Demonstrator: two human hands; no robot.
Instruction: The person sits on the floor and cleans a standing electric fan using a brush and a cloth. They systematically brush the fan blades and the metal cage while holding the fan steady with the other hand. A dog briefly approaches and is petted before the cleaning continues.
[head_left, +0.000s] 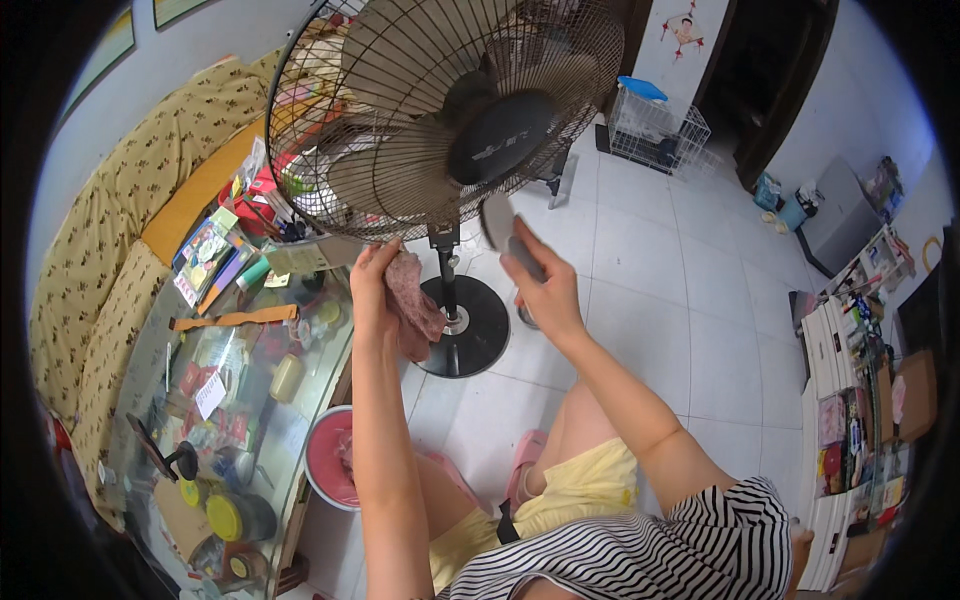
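A large black pedestal fan (501, 139) stands in front of me, its wire grille tilted toward me and its round base (480, 352) on the floor. My left hand (373, 281) grips a pinkish-brown cloth (414, 307), with the fingertips up at the grille's lower rim. In my right hand (551, 289) is the grey handle of a brush (499, 223), blurred. Its head is just under the grille's lower right; whether it touches the wires I cannot tell.
At left, a cluttered glass-topped table (300, 442) stands before a patterned sofa (112, 330). A pink basin (324, 457) with water sits beside the table, close to my left forearm. Farther off are a wire cage (652, 131) and a crowded white cabinet (821, 352).
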